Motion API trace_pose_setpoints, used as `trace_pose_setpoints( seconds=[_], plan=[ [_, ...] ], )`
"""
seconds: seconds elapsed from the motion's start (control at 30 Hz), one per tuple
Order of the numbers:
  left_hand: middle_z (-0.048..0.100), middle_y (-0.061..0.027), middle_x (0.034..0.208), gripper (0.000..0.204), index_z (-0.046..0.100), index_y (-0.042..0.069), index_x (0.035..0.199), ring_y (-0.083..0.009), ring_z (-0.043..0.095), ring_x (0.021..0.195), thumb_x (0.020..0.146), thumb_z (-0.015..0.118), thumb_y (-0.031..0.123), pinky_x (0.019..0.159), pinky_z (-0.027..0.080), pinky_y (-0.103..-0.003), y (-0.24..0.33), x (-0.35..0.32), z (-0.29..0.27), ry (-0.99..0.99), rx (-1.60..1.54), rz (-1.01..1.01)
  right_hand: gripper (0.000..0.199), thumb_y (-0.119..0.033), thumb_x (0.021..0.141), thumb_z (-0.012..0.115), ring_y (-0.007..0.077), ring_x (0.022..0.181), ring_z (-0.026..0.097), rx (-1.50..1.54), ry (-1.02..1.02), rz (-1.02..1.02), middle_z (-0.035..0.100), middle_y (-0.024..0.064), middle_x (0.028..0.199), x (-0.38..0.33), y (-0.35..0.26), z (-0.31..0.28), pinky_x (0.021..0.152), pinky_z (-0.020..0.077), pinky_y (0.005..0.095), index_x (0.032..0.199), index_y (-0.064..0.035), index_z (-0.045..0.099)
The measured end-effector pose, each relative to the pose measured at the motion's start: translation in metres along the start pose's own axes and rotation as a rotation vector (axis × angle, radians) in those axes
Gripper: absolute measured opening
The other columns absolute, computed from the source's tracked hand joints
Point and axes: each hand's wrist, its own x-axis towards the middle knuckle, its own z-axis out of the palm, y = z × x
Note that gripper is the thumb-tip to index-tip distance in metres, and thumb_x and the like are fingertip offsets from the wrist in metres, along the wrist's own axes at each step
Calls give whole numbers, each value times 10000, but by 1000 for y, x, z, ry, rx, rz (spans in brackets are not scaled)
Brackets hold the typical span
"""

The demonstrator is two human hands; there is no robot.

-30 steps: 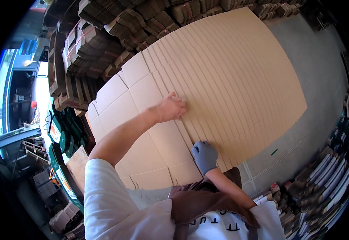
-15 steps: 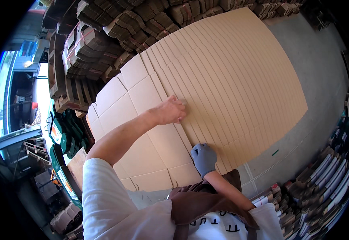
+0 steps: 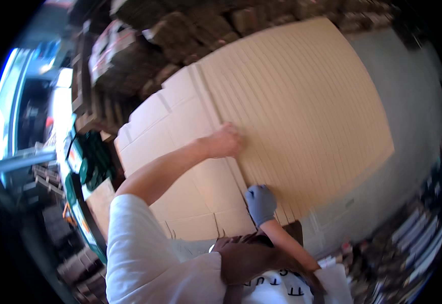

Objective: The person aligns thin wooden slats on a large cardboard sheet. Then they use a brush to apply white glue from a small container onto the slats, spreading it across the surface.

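A large spread of overlapping flat cardboard sheets (image 3: 302, 106) lies in front of me, their edges stepped in rows toward the right. The leftmost cardboard sheet (image 3: 175, 131) shows a broad face with crease lines and slots. My bare left hand (image 3: 226, 141) is closed at this sheet's right edge, about halfway along it. Nearer my body, my right hand (image 3: 261, 203), in a grey glove, is closed at the same edge. Both sets of fingers are curled, and the fingertips are partly hidden. Motion blur softens the left hand.
Bundled stacks of cardboard (image 3: 180, 38) stand along the far side, with a wooden pallet (image 3: 97, 114) at far left. Green equipment (image 3: 91, 159) is to the left. Grey floor (image 3: 403, 91) shows on the right, and more stacked bundles (image 3: 418, 238) at lower right.
The whole view has shifted slightly, so the cardboard and both hands appear a little farther right and lower, and blurrier. Both hands stay closed at the sheet's edge.
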Motion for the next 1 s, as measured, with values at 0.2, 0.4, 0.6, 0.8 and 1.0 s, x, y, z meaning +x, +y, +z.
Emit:
trace_pose_setpoints(
  seconds=[0.2,0.4,0.6,0.8,1.0],
  plan=[
    [650,59,876,144,699,222,746,-160,543,1081,743,730,362,956,380,-476,4,15,-11,-101,65,-15,177,-240,863,611,350,760,616,46,-60,76,642,152,827,3,0,-4,672,487,460,811,-79,664],
    [617,51,931,82,657,213,767,-171,497,1129,812,703,264,1104,263,-509,12,5,-8,-102,-43,-121,179,-227,879,596,355,773,622,25,-80,47,643,157,850,2,1,-3,676,489,470,806,-75,658],
    [564,31,899,111,607,193,788,-178,495,1087,856,670,252,1119,252,-498,5,3,-12,-88,-112,-101,175,-222,896,580,327,703,634,-50,-14,5,650,124,824,7,5,-1,646,503,451,792,-92,635],
    [532,41,883,149,579,190,776,-172,489,1066,867,676,256,1123,247,-499,11,4,-13,-88,-99,-122,161,-225,904,577,317,705,639,-69,-32,21,650,123,824,3,5,1,644,506,455,822,-96,630],
    [529,36,882,143,578,189,779,-171,493,1074,858,680,253,1106,264,-494,13,-1,-5,-6,-56,-105,176,-229,917,556,315,712,642,-55,-32,35,649,126,835,0,4,3,644,511,452,821,-96,620]
  ],
)
